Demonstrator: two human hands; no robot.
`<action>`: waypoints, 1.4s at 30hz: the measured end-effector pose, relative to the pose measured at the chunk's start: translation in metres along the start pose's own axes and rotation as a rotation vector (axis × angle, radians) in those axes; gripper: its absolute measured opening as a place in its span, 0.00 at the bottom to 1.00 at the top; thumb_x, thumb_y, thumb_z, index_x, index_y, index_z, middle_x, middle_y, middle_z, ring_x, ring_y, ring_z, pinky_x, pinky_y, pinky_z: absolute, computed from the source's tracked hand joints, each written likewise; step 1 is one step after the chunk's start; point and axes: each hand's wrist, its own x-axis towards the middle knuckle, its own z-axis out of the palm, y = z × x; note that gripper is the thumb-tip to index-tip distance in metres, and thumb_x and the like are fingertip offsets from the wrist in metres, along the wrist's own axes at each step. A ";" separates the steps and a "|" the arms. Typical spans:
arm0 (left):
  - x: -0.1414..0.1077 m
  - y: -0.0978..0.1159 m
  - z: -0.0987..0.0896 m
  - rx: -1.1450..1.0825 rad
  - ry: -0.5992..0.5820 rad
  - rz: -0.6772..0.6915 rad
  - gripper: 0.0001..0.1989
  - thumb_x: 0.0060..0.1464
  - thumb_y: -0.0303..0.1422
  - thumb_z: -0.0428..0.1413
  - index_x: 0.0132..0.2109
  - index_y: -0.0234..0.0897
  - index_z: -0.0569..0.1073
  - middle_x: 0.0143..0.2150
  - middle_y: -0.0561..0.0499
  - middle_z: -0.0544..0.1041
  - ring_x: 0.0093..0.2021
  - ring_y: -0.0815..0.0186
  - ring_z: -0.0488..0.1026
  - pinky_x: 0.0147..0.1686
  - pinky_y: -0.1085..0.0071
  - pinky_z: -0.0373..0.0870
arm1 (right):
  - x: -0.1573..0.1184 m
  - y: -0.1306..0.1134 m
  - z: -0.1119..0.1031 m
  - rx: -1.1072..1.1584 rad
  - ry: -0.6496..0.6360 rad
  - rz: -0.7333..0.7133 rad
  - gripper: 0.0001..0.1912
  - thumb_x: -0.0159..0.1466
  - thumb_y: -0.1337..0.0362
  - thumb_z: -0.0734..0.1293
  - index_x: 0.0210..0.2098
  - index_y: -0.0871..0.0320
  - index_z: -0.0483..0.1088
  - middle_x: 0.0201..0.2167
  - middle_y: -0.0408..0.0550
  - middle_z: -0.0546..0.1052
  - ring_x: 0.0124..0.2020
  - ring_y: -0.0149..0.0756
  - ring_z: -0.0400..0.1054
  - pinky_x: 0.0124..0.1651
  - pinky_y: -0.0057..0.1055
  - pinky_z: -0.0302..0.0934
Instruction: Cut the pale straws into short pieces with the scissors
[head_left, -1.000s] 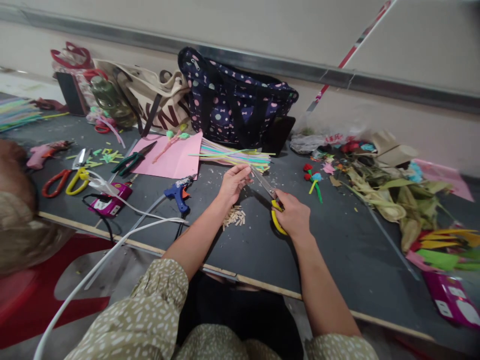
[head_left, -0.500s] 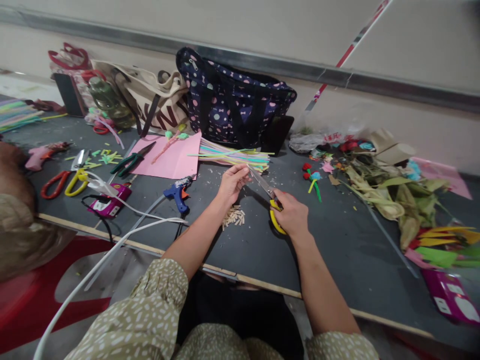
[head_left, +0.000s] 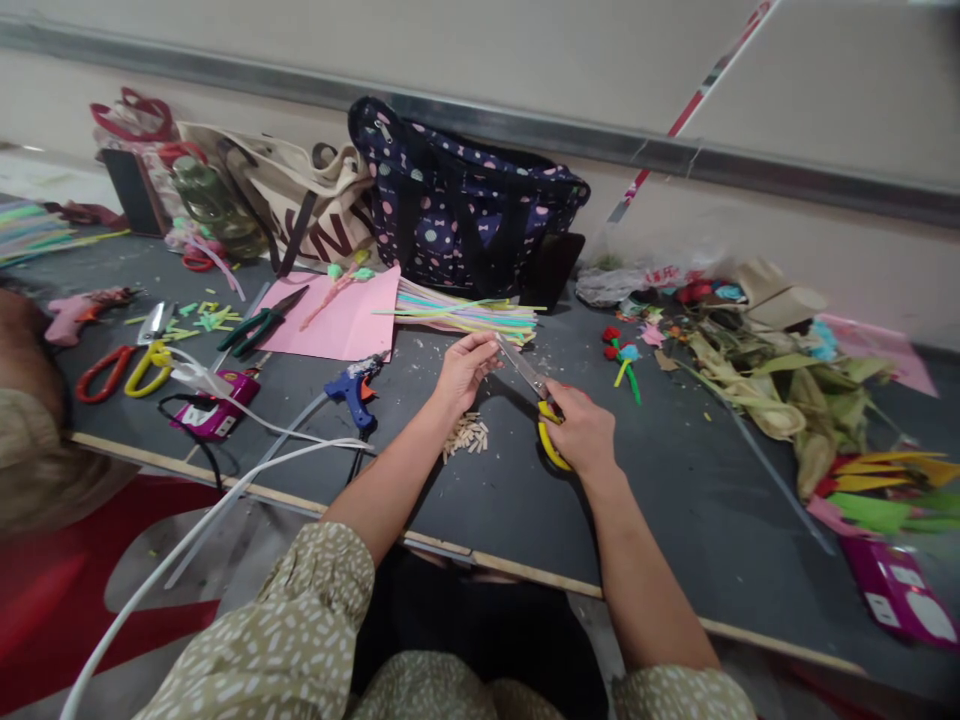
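The person's right hand was wrapped around the yellow handle of the scissors, its fingers curled tightly about the grip. The scissors were held above the middle of the table, their blades slanting up and to the left, towards the left hand. On that hand the thumb and forefinger were pressed together right by the blade tips (anything pinched between them was too small to make out), and whether skin met metal could not be told.

Below the left hand, partly behind its wrist, lay a pile of short pale pieces. Just beyond both hands a bundle of pastel stems stretched in front of a navy patterned bag. Its left end met a pink sheet, with green-handled pliers across the sheet's left edge.

A blue glue gun rested to the left of the left forearm. Right of the scissors lay a small red and blue flower on a green stem, with a heap of dry husks farther over. Another person's arm showed at the far left.
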 end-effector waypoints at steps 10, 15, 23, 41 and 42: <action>-0.002 -0.001 0.002 -0.022 -0.037 0.010 0.13 0.37 0.30 0.68 0.33 0.34 0.76 0.27 0.54 0.77 0.25 0.74 0.72 0.32 0.74 0.70 | 0.000 0.000 -0.001 -0.002 -0.011 0.000 0.24 0.58 0.62 0.63 0.55 0.52 0.67 0.41 0.46 0.77 0.38 0.35 0.70 0.35 0.27 0.59; -0.002 -0.001 0.002 -0.021 -0.013 0.004 0.14 0.36 0.30 0.68 0.33 0.34 0.75 0.27 0.54 0.77 0.25 0.73 0.72 0.32 0.73 0.70 | 0.000 0.000 0.000 -0.009 0.003 0.009 0.24 0.58 0.63 0.63 0.55 0.52 0.68 0.41 0.45 0.78 0.37 0.34 0.70 0.34 0.27 0.59; -0.001 -0.001 0.001 -0.023 0.003 -0.004 0.15 0.34 0.30 0.69 0.33 0.34 0.75 0.26 0.56 0.76 0.24 0.74 0.70 0.33 0.71 0.71 | -0.001 0.002 0.001 0.007 -0.010 0.004 0.24 0.58 0.63 0.62 0.55 0.53 0.68 0.40 0.46 0.78 0.36 0.34 0.71 0.36 0.26 0.60; 0.000 0.002 0.001 -0.023 -0.016 0.006 0.16 0.36 0.29 0.68 0.36 0.34 0.75 0.28 0.55 0.77 0.24 0.75 0.71 0.33 0.73 0.72 | 0.004 0.001 -0.007 0.200 -0.032 0.134 0.25 0.56 0.64 0.62 0.54 0.53 0.67 0.40 0.46 0.77 0.38 0.35 0.72 0.40 0.30 0.63; 0.000 0.003 0.001 -0.029 -0.023 0.004 0.16 0.37 0.29 0.68 0.36 0.34 0.75 0.28 0.55 0.77 0.24 0.75 0.71 0.33 0.73 0.72 | 0.004 0.000 -0.008 0.201 -0.029 0.136 0.26 0.56 0.64 0.62 0.55 0.53 0.67 0.41 0.46 0.77 0.38 0.35 0.72 0.40 0.30 0.63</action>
